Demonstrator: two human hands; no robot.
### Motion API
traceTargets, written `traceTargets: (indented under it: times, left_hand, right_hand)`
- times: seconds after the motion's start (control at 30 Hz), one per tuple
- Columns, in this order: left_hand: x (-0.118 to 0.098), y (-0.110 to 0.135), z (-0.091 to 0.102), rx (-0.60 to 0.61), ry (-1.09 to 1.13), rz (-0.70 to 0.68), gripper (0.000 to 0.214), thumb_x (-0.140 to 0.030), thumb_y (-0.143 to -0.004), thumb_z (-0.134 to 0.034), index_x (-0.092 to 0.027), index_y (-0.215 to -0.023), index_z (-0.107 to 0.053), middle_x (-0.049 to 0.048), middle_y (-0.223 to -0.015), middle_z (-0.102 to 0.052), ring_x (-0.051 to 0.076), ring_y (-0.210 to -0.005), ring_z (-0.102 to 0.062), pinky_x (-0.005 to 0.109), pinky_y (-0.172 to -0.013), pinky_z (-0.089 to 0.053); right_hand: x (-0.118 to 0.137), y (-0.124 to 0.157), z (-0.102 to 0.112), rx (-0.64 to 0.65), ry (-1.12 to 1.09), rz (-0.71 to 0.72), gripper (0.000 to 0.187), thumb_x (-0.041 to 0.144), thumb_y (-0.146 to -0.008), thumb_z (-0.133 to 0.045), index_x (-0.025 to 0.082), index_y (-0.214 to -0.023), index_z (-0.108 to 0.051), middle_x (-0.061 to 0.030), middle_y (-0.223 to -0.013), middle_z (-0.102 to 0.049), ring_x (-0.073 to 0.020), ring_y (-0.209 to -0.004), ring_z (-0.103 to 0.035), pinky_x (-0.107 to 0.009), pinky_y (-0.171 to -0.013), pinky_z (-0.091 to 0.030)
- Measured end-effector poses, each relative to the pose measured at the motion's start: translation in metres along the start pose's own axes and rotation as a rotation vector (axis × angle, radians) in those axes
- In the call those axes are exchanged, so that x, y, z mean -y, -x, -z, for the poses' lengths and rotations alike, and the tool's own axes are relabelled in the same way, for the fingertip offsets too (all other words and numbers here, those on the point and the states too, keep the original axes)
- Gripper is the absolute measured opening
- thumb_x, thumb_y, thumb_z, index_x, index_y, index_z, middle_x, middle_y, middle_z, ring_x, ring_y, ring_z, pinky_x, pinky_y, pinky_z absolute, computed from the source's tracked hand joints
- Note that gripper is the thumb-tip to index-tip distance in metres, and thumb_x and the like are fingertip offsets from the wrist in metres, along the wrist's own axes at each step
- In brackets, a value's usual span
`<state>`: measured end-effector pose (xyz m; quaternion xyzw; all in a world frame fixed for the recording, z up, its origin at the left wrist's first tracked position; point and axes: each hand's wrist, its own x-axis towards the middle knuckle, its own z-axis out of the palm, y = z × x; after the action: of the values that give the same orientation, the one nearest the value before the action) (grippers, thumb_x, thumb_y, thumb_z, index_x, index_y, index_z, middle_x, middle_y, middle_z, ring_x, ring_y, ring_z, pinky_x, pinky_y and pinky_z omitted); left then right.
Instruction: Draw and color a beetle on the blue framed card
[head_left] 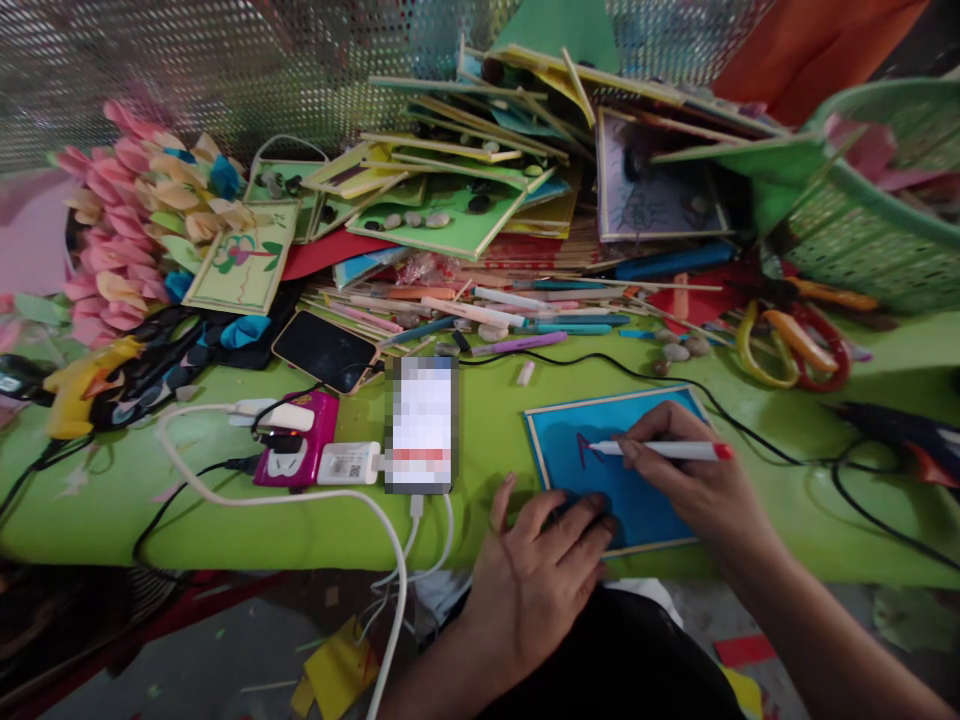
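A blue card (637,500) framed with thin wooden sticks lies at the front of the green table. My right hand (679,475) pinches a white felt-tip pen (667,450) with a red end, its tip touching the card. Dark red strokes (583,450) stand out on the blue near the tip. My left hand (544,545) lies with fingers spread on the card's lower left corner and holds nothing. A small pale pen cap (526,374) rests on the table behind the card.
To the left are a lit phone (421,425) on a cable, a magenta power socket (298,445) and a yellow glue gun (86,385). Behind lie pens (517,343), stick-framed cards (450,215) and scissors (795,345). A black cord (720,400) runs behind the blue card.
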<state>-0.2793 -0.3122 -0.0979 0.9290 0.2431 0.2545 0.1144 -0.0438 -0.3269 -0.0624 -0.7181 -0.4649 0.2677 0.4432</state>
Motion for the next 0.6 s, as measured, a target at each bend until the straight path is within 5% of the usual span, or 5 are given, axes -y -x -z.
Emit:
traceTargets:
  times: [0.6]
  left_hand:
    - [0.0004, -0.0004, 0.0017, -0.005, 0.003, 0.001, 0.025, -0.037, -0.112, -0.065, -0.036, -0.133, -0.077, -0.0091, -0.148, -0.076, 0.022, -0.124, -0.067, 0.048, -0.140, -0.017]
  right_hand:
    - [-0.0001, 0.0025, 0.0035, -0.016, -0.070, -0.012, 0.025, 0.044, -0.089, -0.083, 0.029, -0.078, -0.068, -0.0002, -0.069, -0.066, -0.0200, -0.063, -0.059, -0.032, -0.056, -0.048]
